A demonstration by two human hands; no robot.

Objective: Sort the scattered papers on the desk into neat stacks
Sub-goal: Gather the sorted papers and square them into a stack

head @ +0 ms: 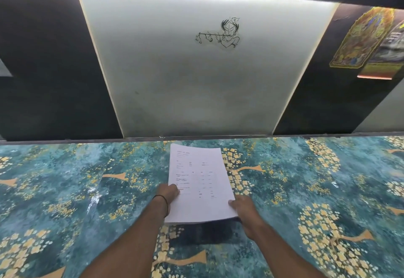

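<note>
Presently, the bench lies beneath 1 paper stack, raised at its near edge. Left hand grip clamps the stack's left edge; right hand grip clamps its near right corner.

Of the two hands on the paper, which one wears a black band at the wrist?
The left hand, holding the paper at its left edge, has a thin black band around the wrist. The right hand, at the lower right corner, has a bare wrist.

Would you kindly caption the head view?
Both hands, left hand and right hand, hold a paper stack above the patterned desk.
</note>
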